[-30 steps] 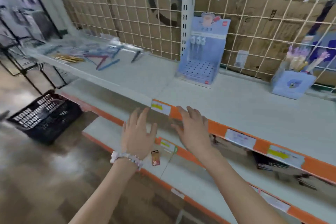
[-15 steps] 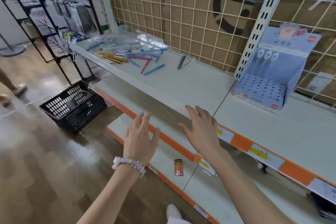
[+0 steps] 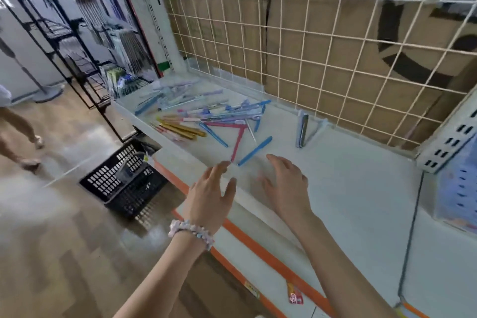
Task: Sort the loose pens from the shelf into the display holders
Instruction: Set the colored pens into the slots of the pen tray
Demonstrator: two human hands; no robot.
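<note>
reaching forward over the white shelf (image 3: pixel 348 188), both hands are spread with fingers straight and hold nothing. left hand (image 3: pixel 209 196) hovers above the shelf's front edge, fingertips just short of the near end of a red pen (image 3: pixel 237 146); whether they touch it cannot be told, the view is blurred there. a pastel bead bracelet (image 3: pixel 192 231) sits on the left wrist. right hand (image 3: pixel 286 183) is over bare shelf surface just right of a blue pen (image 3: pixel 255 151), palm down, apart from it.

loose pens (image 3: pixel 206 116) lie scattered in a heap toward the left end of the shelf: blue, red, pink and pale ones crossing each other, with gold pens (image 3: pixel 183 129) near the front lip. two pens, one dark and one pale blue (image 3: pixel 302 128), lie apart to the right, near the wire grid back (image 3: pixel 322 59).

a blue display holder (image 3: pixel 459 193) with rows of holes stands at the far right edge, partly cut off, well apart from the pen heap.

a black plastic basket (image 3: pixel 124 183) sits on the wood floor left of the shelving. another person's legs (image 3: pixel 18 134) show at far left.
</note>
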